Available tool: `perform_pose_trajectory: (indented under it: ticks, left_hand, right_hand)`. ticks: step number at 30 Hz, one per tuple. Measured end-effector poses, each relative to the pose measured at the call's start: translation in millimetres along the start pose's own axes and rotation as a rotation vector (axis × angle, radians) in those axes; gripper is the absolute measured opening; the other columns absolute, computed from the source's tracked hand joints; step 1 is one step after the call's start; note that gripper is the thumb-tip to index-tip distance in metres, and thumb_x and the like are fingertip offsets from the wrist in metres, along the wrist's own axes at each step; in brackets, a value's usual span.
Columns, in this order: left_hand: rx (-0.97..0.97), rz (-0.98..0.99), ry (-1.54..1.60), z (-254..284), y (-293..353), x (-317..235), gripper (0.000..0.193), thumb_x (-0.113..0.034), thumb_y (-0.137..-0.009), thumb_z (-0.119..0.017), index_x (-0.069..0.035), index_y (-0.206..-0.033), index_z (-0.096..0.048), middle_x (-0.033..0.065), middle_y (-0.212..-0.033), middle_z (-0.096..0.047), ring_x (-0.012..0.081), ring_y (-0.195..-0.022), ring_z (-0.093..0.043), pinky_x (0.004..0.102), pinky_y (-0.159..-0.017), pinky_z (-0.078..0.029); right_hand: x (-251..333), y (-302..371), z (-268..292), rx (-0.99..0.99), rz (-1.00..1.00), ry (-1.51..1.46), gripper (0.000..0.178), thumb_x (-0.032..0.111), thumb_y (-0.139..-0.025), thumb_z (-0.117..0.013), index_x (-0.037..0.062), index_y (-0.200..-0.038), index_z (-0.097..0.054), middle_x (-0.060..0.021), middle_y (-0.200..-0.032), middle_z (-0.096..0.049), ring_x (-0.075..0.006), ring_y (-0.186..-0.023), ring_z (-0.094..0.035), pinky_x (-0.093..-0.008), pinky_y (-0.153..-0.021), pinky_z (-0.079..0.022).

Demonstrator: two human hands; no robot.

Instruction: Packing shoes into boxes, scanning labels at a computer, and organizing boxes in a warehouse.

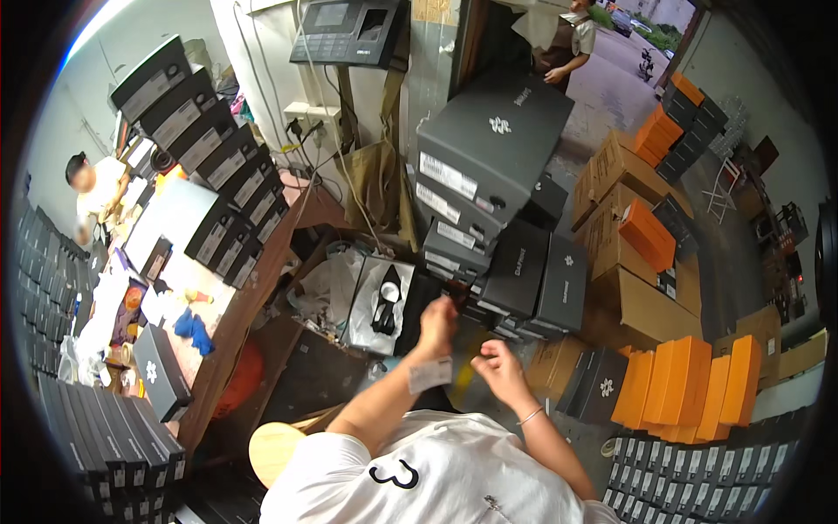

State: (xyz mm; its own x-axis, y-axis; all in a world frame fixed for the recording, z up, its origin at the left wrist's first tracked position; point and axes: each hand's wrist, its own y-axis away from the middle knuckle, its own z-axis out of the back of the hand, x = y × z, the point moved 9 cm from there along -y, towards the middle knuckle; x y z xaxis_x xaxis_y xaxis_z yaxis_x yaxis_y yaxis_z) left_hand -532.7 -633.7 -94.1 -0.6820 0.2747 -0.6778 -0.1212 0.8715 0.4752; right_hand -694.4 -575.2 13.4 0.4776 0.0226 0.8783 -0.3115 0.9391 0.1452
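Note:
My left hand point(436, 328) reaches forward beside the black shoebox stack, fingers curled closed; what they hold, if anything, is hidden. A pale translucent label point(430, 375) lies across that wrist. To its right, my right hand point(501, 371) is raised with bent fingers and the thumb apart, nothing visible in it. A thin bracelet point(531, 416) circles the right wrist. Just left of my left hand, an open shoebox point(356, 325) holds white tissue paper and a pair of black shoes point(385, 306). The tall stack of black shoeboxes point(497, 131) rises beyond my hands.
A worktable point(229, 314) with stacked black boxes point(209, 144) and a blue cloth point(193, 330) stands left. Right are cartons point(650, 301) and orange boxes point(681, 371). A wooden stool point(278, 454) is near my left side. One person point(103, 188) is far left, another point(572, 44) by the doorway.

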Motion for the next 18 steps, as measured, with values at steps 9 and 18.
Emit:
perform_pose_trajectory:
  ticks: [9,18]
  left_hand:
    - [0.011,0.049,-0.016,0.5,-163.7,-140.3,0.057,-0.054,-0.093,-0.048,-0.008,-0.125,-0.055,0.0109,-0.137,-0.050,0.0280,-0.129,-0.042,0.0483,-0.109,-0.027]
    - [0.303,-0.037,-0.188,-20.7,-204.2,-135.0,0.068,-0.057,-0.090,-0.048,-0.018,-0.143,-0.033,0.0042,-0.146,-0.037,0.0208,-0.135,-0.032,0.0518,-0.110,-0.022]
  right_hand:
    - [-43.8,-185.1,66.9,-0.136,-0.251,-0.750,0.052,0.031,-0.098,-0.055,0.0090,-0.141,-0.037,-0.0111,-0.125,-0.051,-0.0207,-0.095,-0.061,-0.0372,-0.075,-0.054]
    - [-118.9,-321.7,61.5,-0.090,-0.327,-0.873,0.039,0.034,-0.098,-0.049,0.0186,-0.134,-0.045,-0.0047,-0.116,-0.057,-0.0227,-0.101,-0.060,-0.0465,-0.082,-0.050]
